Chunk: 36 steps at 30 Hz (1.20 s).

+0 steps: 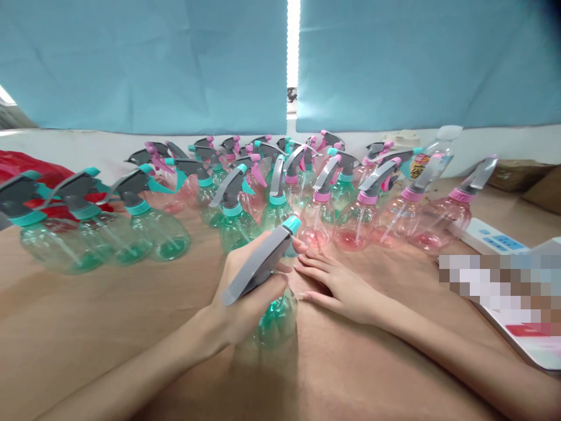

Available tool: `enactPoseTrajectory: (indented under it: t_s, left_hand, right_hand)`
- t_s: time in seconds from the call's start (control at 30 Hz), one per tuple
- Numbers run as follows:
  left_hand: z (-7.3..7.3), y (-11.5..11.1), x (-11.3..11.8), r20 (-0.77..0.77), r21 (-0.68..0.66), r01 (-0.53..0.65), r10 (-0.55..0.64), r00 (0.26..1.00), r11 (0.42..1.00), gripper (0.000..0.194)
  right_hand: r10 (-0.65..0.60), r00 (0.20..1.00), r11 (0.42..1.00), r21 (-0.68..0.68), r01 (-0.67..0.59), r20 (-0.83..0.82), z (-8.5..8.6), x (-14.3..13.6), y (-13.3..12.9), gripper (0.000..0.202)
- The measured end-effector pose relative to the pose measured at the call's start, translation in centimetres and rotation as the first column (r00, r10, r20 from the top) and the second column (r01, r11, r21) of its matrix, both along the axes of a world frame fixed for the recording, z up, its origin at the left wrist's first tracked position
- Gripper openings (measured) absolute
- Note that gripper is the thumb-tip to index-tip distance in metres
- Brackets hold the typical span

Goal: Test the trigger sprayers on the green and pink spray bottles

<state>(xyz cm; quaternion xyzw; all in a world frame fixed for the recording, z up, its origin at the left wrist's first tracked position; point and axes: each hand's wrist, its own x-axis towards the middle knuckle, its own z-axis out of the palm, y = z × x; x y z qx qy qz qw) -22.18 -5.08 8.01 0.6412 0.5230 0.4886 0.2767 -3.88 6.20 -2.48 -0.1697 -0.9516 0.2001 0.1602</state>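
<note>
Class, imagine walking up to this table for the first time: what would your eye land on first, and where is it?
Probably the crowd of green and pink spray bottles spread across the middle of the table. Nearer the viewer, the left hand grips a green-tinted bottle with a grey trigger head, the right hand beside it. Behind, a bright gap splits large blue sheets.

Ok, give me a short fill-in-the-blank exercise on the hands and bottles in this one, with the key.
1. The left hand grips a spray bottle whose body is tinted ____.
2. The back of the right hand shows, so its palm faces ____.
3. The pictured rightmost spray bottle has a collar coloured ____.

Missing words: green; down; pink.
</note>
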Motion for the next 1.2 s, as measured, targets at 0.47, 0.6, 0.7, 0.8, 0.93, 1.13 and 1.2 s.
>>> enactPoseTrajectory:
  t_s: [0.47, 0.6, 0.7, 0.8, 0.93, 1.13, 1.2]
  left_hand:
    - [0.13, -0.4, 0.13, -0.104, -0.038, -0.149, 0.144, 0.984, 0.988, 0.015]
    - [-0.01, -0.54, 0.04, -0.134, -0.029, -0.166, 0.161, 0.978, 0.986, 0.011]
    - [-0.16, -0.4, 0.06, -0.109, -0.023, -0.156, 0.153, 0.982, 0.987, 0.013]
    - [-0.17, 0.01, 0.21, -0.077, -0.004, -0.134, 0.133, 0.988, 0.991, 0.023]
    - [-0.13, 0.42, 0.4, -0.069, 0.025, -0.112, 0.114, 0.991, 0.993, 0.032]
    - [-0.32, 0.41, 0.26, -0.06, 0.001, -0.082, 0.082, 0.995, 0.997, 0.036]
    - [-0.34, 0.43, 0.21, -0.055, -0.003, -0.082, 0.082, 0.995, 0.997, 0.034]
  right_hand:
    - [-0.005, 1.0, 1.0, 0.019, 0.005, 0.02, -0.15, 0.08, -0.03, 0.06]
    - [-0.015, 1.0, 1.0, 0.016, 0.014, 0.019, -0.17, 0.11, -0.08, 0.062]
    - [-0.017, 1.0, 1.0, 0.014, 0.017, 0.009, -0.14, 0.15, -0.09, 0.061]
    - [-0.014, 1.0, 1.0, 0.005, 0.014, -0.017, -0.21, 0.18, -0.08, 0.06]
    - [-0.021, 1.0, 1.0, 0.006, 0.021, -0.021, -0.29, 0.17, -0.1, 0.059]
    - [-0.024, 1.0, 1.0, 0.019, 0.024, -0.001, -0.13, 0.15, -0.19, 0.06]
    - [-0.025, 1.0, 1.0, 0.015, 0.025, -0.012, -0.08, 0.15, -0.23, 0.059]
